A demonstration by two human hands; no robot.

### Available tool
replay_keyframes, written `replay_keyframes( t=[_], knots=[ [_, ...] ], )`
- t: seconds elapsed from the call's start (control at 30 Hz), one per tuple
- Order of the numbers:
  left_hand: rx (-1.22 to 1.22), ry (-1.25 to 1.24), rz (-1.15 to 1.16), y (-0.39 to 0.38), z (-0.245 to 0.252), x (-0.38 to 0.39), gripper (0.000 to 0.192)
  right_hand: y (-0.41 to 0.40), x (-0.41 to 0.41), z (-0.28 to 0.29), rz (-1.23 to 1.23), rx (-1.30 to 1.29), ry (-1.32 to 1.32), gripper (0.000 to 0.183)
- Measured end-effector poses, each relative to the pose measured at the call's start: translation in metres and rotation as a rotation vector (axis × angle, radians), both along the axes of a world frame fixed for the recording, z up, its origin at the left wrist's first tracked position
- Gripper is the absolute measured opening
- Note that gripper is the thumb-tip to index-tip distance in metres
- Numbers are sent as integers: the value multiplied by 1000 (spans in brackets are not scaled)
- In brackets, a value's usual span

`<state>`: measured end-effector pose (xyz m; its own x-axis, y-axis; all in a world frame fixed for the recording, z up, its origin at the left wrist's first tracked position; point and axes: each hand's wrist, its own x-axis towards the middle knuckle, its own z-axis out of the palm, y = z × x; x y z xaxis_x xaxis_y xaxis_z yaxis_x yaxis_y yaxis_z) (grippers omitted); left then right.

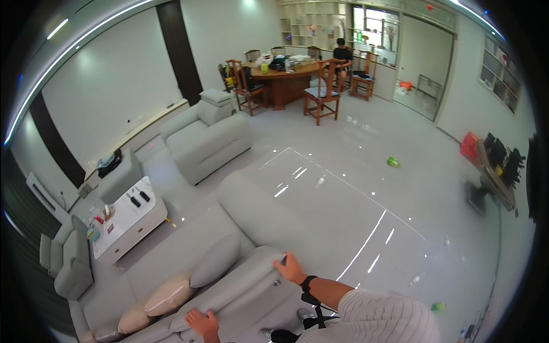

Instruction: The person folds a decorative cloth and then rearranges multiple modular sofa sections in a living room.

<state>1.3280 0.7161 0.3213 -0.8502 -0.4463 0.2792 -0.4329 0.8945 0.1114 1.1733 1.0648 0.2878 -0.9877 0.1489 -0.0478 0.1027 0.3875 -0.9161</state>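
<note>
A light grey sofa (167, 240) stretches before me, seen from behind its backrest (240, 278). At the backrest's right end, my right hand (291, 269) is curled around the top corner, with a black band (307, 284) on the wrist. Lower down, my left hand (201, 321) lies on the backrest's top edge, fingers spread, holding nothing. A grey cushion (216, 261) leans against the front of the backrest between the hands. Beige cushions (169, 295) lie farther left along it.
A white-topped coffee table (148, 203) and a grey armchair (206, 137) stand beyond the sofa. Farther off, a person (342, 53) sits by a round wooden table (279, 70) with wooden chairs. Bottles, including a green one (393, 162), lie on the glossy floor. A stand (493, 180) is at right.
</note>
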Motion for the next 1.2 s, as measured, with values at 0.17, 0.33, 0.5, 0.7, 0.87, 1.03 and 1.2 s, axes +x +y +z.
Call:
replay_keyframes(
  t=[0.17, 0.33, 0.5, 0.7, 0.87, 1.03, 1.2],
  knots=[
    [-33, -51, 12, -1, -7, 6, 52, 6, 4, -5, 82, -75, -49, 76],
    [-131, 25, -21, 10, -10, 23, 47, 11, 16, -21, 79, -124, 13, 78],
    [-316, -74, -38, 31, -9, 57, 49, 30, 41, -28, 114, -220, -169, 74],
    [-332, -49, -51, 38, -5, 59, 56, 41, 20, -28, 91, -124, -212, 61],
    [-100, -357, -13, 20, 8, 49, 44, 45, -6, -12, 267, 267, -230, 62],
    [-32, -130, -46, -12, -14, 37, 34, 24, -12, 26, 690, 632, -249, 80],
    [-34, -143, 61, -13, -39, 32, 38, 2, 2, 50, 843, 840, -284, 107]
  ],
)
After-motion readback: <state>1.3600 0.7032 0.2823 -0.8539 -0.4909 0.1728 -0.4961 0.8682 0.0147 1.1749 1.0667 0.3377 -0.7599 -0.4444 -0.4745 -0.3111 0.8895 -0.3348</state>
